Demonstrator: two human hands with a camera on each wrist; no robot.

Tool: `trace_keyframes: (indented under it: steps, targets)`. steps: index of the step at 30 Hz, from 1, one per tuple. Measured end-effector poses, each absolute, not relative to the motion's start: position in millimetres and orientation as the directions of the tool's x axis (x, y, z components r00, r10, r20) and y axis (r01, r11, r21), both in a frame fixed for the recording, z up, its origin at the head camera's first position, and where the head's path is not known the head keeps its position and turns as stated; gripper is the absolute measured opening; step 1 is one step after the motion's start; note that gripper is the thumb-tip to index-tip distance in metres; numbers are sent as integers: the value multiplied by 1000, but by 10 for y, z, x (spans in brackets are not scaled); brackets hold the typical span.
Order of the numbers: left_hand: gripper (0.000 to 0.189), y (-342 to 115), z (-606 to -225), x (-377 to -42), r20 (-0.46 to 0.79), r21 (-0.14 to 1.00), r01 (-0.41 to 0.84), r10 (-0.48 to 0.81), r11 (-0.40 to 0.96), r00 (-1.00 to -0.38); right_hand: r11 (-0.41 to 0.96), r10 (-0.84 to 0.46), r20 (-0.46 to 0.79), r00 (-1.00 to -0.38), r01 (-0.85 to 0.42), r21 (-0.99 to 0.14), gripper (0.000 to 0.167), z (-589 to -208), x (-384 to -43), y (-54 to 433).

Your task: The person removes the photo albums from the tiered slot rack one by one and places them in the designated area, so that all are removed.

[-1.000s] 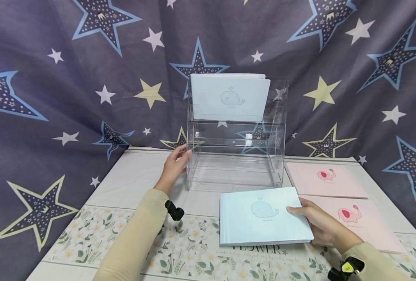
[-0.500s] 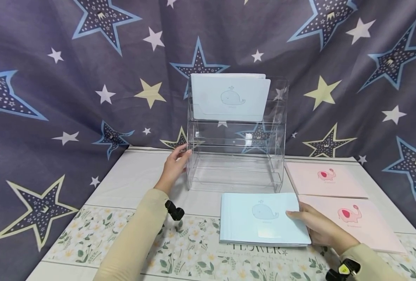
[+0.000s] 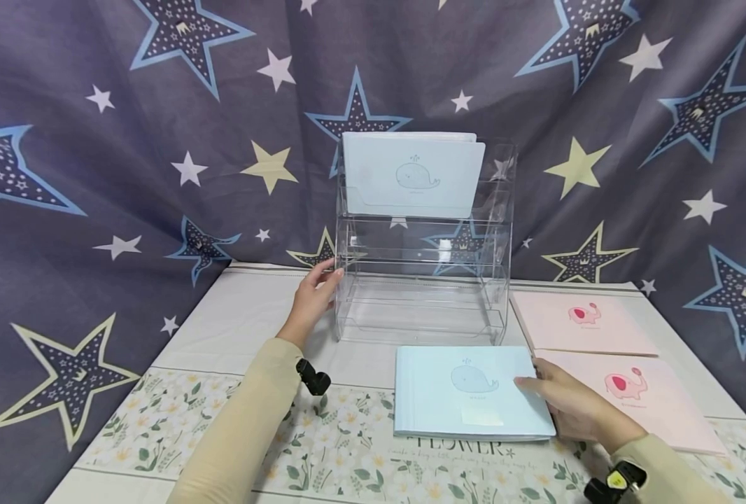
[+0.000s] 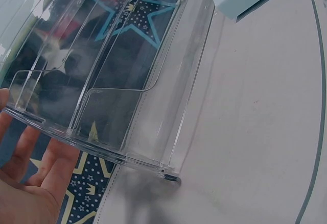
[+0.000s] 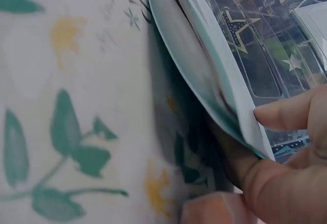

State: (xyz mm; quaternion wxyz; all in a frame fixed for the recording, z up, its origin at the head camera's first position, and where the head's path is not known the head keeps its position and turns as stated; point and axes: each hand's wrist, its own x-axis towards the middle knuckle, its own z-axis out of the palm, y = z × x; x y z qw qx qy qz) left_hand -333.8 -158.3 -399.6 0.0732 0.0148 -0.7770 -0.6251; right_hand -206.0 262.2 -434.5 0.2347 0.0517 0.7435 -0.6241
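My right hand (image 3: 568, 395) pinches the right edge of a light blue booklet (image 3: 430, 392) with a whale on its cover, thumb on top and fingers underneath. In the right wrist view the covers of the booklet (image 5: 209, 55) part slightly at the edge, close over the floral cloth. A clear plastic tiered rack (image 3: 420, 318) stands behind it. My left hand (image 3: 310, 301) holds the rack's left side; in the left wrist view its fingers (image 4: 59, 163) lie along the outside of the side panel. Another blue whale booklet (image 3: 379, 175) leans in the top tier, with one more edge showing behind.
Two pink elephant booklets (image 3: 612, 332) (image 3: 663, 416) lie at the right, the nearer one partly behind my right hand. The table has a white and floral cloth (image 3: 348, 455). A dark star-patterned curtain (image 3: 222, 175) hangs right behind the rack.
The far edge of the held whale booklet has dropped toward the table, so it lies flatter, and the right hand has shifted slightly with it. The left hand and rack stay put.
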Motion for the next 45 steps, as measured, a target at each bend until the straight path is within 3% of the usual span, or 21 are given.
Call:
trace_keyframes:
  steps: [6, 10, 17, 25, 31, 45]
  targets:
    - [51, -1575, -3991, -3336, 85, 978, 60, -119, 199, -989, 533, -201, -347, -916, 195, -823, 80, -4227, -2108, 2695]
    - [51, -1577, -3997, -3353, 88, 979, 64, -120, 192, -989, 638, -225, -284, -932, 79, -766, 73, -4122, -2095, 2754]
    - [50, -1580, -3998, -3345, 90, 979, 66, -119, 192, -989, 596, -245, -255, -935, 62, -800, 61, -4020, -2084, 2802]
    - [50, -1587, -4004, -3345, 89, 979, 64, -123, 192, -988, 619, -276, -155, -949, -52, -784, 58, -3904, -2086, 2868]
    - [52, -1597, -4010, -3339, 83, 978, 58, -122, 201, -989, 521, -304, -14, -953, -154, -840, 47, -3809, -2183, 2856]
    - [53, -1598, -3997, -3332, 85, 976, 60, -113, 208, -990, 441, -251, 310, -917, -393, -807, 42, -3332, -2545, 2626]
